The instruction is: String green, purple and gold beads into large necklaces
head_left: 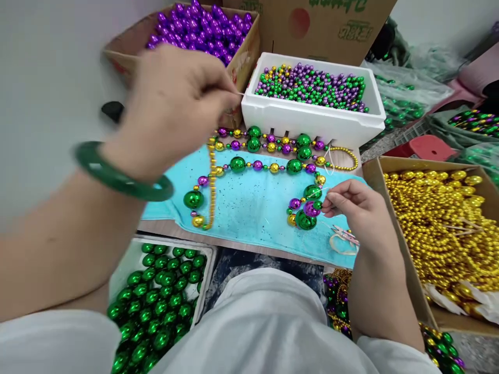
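Observation:
My left hand [183,98] is raised at the left, over the near side of a cardboard box, a green bangle [125,171] round its wrist. Its thumb and forefinger are pinched on a thin pale thread [242,94]; only a short bit shows. Over the right part of the blue towel [253,208], my right hand [358,208] is closed at the fingertips on a pale thread beside a small green bead [317,205]. A bead strand [257,165] of green, purple and gold balls curves across the towel, its right end bunched by these fingers. Pink-handled snips [345,235] lie under my right hand.
A white foam box [312,117] of mixed small beads stands behind the towel, beside a carton of purple beads [202,28]. Finished-looking strands [271,147] lie before it. Green balls [163,301] fill a tray at lower left; gold bead chains [440,223] fill a carton at right.

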Available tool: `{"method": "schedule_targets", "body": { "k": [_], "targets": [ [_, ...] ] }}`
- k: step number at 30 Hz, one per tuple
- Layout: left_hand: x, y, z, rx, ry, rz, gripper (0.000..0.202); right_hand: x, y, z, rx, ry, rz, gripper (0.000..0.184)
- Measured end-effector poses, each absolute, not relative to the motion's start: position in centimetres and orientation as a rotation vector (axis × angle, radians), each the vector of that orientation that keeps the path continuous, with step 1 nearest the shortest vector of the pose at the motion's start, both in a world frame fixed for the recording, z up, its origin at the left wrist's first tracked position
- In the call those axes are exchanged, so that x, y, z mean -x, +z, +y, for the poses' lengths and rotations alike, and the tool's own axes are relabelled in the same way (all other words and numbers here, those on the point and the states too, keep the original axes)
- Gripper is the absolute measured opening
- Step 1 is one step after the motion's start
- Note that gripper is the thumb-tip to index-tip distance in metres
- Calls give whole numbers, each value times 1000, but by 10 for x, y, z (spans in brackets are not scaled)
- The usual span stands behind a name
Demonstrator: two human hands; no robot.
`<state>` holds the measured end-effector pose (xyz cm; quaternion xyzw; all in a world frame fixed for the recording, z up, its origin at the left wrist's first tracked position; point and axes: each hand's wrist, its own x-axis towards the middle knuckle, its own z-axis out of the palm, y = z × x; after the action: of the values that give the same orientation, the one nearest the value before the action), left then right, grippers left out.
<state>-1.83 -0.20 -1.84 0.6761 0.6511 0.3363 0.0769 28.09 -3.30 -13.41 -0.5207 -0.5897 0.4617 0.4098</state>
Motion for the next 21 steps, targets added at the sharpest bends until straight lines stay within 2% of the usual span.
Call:
{"method": "schedule_targets", "body": {
  "k": [5,12,15,19,21],
  "targets": [
    [-37,-81,41,-2248,1157,1754,22,-259,-150,-36,1361,1240,-1537,20],
    [-45,-193,5,-1926,808,1650,21,-237,-181,-44,1425,1212,-1935,10],
    [-35,-205,-18,-1866,779,1743,20,-227,-185,-47,1337,1085,-2053,12],
    [-29,-190,-34,-1899,758,1748,22,-214,-185,-42,1028,691,-2094,14],
    [-30,-182,-38,-1903,735,1659,21,-210,-185,-36,892,618,-2164,16]
  ]
}}
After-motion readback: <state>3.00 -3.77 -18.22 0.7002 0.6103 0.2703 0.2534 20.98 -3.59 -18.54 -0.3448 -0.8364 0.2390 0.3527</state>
